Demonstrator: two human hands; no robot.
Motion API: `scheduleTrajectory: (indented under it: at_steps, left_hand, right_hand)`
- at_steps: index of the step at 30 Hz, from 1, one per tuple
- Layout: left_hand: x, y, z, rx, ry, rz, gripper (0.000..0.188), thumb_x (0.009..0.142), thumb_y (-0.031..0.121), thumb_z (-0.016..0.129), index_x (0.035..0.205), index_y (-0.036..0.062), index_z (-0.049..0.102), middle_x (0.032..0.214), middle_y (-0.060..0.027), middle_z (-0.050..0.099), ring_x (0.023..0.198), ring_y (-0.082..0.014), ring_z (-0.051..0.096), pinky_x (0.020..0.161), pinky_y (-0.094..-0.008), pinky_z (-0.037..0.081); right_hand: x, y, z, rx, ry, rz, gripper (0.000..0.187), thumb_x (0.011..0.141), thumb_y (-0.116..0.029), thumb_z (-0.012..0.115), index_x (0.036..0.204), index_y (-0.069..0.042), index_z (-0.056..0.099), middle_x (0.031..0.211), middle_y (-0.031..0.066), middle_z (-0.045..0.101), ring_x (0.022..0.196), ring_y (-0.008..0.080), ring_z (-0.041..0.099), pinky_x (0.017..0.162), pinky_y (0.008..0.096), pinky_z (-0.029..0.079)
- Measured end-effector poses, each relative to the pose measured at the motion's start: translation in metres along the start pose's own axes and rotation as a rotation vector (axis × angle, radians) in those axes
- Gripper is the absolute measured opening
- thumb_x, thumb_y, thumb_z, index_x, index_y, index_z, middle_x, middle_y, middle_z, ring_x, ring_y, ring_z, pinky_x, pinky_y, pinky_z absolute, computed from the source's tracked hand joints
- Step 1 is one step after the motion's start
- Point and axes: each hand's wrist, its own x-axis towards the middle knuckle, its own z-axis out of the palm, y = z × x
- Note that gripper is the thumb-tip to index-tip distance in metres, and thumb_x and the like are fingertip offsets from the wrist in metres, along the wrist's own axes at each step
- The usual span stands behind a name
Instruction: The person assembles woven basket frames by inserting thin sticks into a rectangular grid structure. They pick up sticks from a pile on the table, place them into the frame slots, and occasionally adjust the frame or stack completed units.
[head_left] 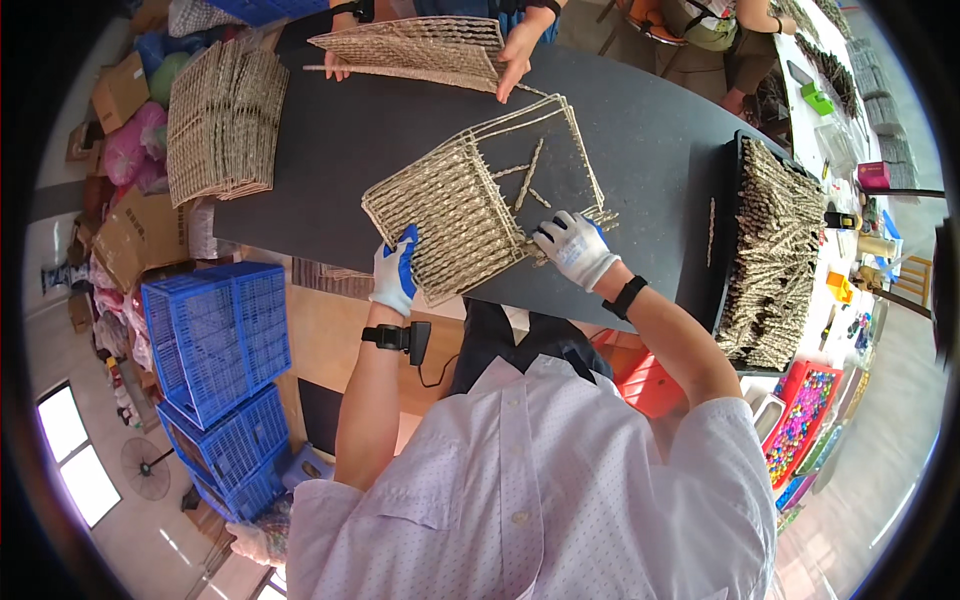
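Observation:
A rectangular frame (583, 150) lies tilted on the dark table, its left part filled with rows of beige twisted strips (455, 215) and its upper right part open. My left hand (396, 272), in a white and blue glove, grips the near left edge of this panel. At the near right side, my gloved right hand (575, 250) is closed around twisted strips whose ends stick out beside the fingers; exactly how many it holds is hidden. A few loose strips (530, 174) lie within the frame's open part.
Across the table, another person's hands (516, 60) hold similar panels (410, 55). Stacked panels (228, 120) stand at the table's far left. On the right, a black tray (728, 215) holds many twisted strips. Blue crates (215, 325) are stacked at left.

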Motion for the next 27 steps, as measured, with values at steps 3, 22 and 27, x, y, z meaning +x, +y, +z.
scheduleTrajectory:
  at_steps: [3,22,27]
  left_hand:
    - [-0.001,0.003,-0.01,-0.054,-0.034,-0.05,0.035,0.094,0.011,0.058,0.126,-0.0026,0.051,0.115,-0.0124,0.061,0.097,-0.0236,0.063,0.086,-0.037,0.055]
    - [-0.02,-0.006,-0.021,-0.104,-0.018,-0.112,0.033,0.093,0.012,0.059,0.122,-0.0025,0.054,0.11,-0.0121,0.063,0.094,-0.0224,0.064,0.083,-0.0356,0.055]
    - [-0.019,-0.019,-0.029,-0.138,0.038,-0.149,0.034,0.093,0.012,0.059,0.123,-0.0022,0.053,0.11,-0.0111,0.063,0.094,-0.0225,0.064,0.083,-0.0355,0.055]
  right_hand:
    - [-0.003,0.004,-0.007,0.041,0.1,-0.083,0.024,0.08,-0.017,0.058,0.104,-0.012,0.06,0.105,0.0033,0.061,0.104,0.0232,0.055,0.085,0.0389,0.049]
    - [-0.009,0.014,0.002,0.351,-0.127,-0.083,0.052,0.073,-0.029,0.072,0.121,-0.013,0.058,0.121,0.0071,0.057,0.109,0.0278,0.054,0.089,0.0393,0.049]
    - [-0.013,0.004,-0.008,0.165,-0.064,-0.161,0.041,0.072,-0.021,0.067,0.112,-0.012,0.061,0.112,0.0071,0.059,0.103,0.0284,0.055,0.086,0.0394,0.05]
